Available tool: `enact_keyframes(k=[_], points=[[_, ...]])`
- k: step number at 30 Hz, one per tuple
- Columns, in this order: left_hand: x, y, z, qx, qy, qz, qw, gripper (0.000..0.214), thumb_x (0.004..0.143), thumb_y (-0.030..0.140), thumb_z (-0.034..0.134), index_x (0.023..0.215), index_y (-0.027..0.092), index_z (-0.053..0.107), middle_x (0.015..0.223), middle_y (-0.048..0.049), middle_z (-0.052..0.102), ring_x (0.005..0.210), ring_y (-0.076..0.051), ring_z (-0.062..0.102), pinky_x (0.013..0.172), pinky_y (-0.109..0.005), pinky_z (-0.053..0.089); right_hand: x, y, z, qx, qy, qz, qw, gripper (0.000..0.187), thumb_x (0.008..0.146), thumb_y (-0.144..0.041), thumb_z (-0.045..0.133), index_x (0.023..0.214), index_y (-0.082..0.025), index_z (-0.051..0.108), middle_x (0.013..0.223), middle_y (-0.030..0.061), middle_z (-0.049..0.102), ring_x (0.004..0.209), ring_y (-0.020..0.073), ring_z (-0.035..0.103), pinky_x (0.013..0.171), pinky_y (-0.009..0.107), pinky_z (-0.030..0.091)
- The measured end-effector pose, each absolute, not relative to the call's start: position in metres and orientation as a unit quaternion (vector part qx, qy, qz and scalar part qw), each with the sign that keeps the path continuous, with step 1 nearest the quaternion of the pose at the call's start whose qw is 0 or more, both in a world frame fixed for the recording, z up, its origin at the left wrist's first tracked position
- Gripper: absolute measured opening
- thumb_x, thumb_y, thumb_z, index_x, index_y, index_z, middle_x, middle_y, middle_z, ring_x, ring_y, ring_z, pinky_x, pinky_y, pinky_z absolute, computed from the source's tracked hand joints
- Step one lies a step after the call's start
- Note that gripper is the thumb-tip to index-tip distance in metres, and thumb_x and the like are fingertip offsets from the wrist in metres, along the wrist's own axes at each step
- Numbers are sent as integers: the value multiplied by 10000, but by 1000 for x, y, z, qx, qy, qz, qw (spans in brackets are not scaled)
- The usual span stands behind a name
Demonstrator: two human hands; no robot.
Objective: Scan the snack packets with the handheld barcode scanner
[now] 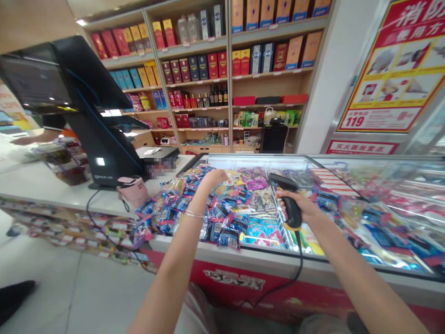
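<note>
Wooden shelves (194,82) with boxed liquor stood behind a white shop counter (45,185), and a glass-topped display freezer (257,160) joined the right end of this counter. A black payment terminal (104,148) stood on the counter, and a pink bag (134,191) lay near its front edge. Many shiny foil packets (184,208) lay in the left part of the freezer. The left hand (215,178) was open with the palm down, just above these packets; I cannot tell if it touched them. The right hand (299,206) was closed around a black handheld barcode scanner (290,208), which was above the middle of the freezer.
</note>
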State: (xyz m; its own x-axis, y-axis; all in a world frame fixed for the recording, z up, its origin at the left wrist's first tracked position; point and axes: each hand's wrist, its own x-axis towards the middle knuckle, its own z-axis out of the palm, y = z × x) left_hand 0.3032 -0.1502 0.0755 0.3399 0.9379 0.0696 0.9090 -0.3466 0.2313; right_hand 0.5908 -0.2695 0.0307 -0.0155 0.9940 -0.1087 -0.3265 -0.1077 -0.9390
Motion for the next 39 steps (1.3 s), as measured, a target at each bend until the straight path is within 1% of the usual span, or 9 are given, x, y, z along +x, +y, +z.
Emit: enact_keyframes(k=[5, 9, 12, 15, 21, 25, 31, 35, 39], points=[[241, -125, 57, 819, 553, 54, 141, 235, 727, 345, 593, 813, 175, 730, 877, -41, 736, 820, -184, 651, 737, -230, 462, 535, -238, 21, -428, -374, 662, 488, 137, 625, -147, 749, 707, -131, 640, 629, 39, 650, 459, 88, 532, 402, 169, 484], [218, -111, 35, 811, 532, 72, 232, 334, 672, 471, 617, 769, 171, 727, 755, -7, 710, 731, -165, 608, 692, -227, 443, 504, -224, 5, -409, -383, 697, 448, 174, 605, -180, 767, 713, -125, 643, 599, 35, 640, 461, 92, 538, 422, 181, 480], [211, -105, 23, 798, 548, 49, 246, 437, 651, 576, 608, 706, 156, 719, 676, -5, 671, 660, -154, 561, 646, -239, 420, 496, -221, -10, -382, -421, 708, 419, 225, 595, -211, 786, 741, -121, 641, 632, 41, 656, 477, 94, 551, 457, 196, 481], [211, -105, 19, 798, 542, 19, 262, 463, 621, 609, 630, 748, 176, 736, 735, -1, 690, 716, -166, 570, 661, -237, 413, 497, -221, -23, -368, -448, 717, 387, 263, 597, -230, 794, 779, -114, 645, 658, 40, 663, 493, 97, 569, 487, 207, 483], [221, -112, 17, 797, 553, -47, 239, 398, 538, 504, 740, 829, 233, 733, 901, -10, 714, 896, -219, 593, 803, -278, 406, 499, -220, -34, -364, -463, 710, 385, 270, 620, -259, 783, 804, -123, 638, 704, 57, 684, 501, 120, 587, 491, 245, 499], [223, -120, 16, 824, 522, -14, 222, 327, 617, 508, 684, 763, 217, 687, 848, -25, 678, 851, -210, 571, 812, -304, 401, 496, -220, -35, -371, -459, 705, 392, 269, 616, -263, 777, 801, -127, 638, 694, 55, 686, 499, 121, 588, 485, 239, 496], [224, -124, 17, 847, 433, 155, 266, 343, 782, 525, 492, 735, 187, 519, 739, 8, 558, 725, -146, 494, 702, -246, 406, 496, -222, -33, -372, -448, 707, 401, 261, 622, -273, 761, 802, -125, 644, 671, 43, 673, 481, 108, 568, 469, 223, 477], [233, -123, 15, 823, 473, 250, 192, 318, 827, 492, 441, 732, 192, 483, 682, 17, 521, 667, -133, 473, 639, -237, 384, 496, -226, -28, -382, -438, 699, 417, 217, 624, -268, 751, 749, -135, 635, 628, 18, 644, 444, 90, 529, 427, 206, 449], [243, -125, 17, 805, 526, 261, 77, 278, 845, 430, 436, 753, 194, 551, 682, 3, 582, 654, -146, 519, 619, -246, 366, 493, -229, -22, -407, -468, 655, 431, 206, 618, -294, 743, 700, -146, 626, 587, 18, 633, 411, 96, 511, 386, 216, 433]])
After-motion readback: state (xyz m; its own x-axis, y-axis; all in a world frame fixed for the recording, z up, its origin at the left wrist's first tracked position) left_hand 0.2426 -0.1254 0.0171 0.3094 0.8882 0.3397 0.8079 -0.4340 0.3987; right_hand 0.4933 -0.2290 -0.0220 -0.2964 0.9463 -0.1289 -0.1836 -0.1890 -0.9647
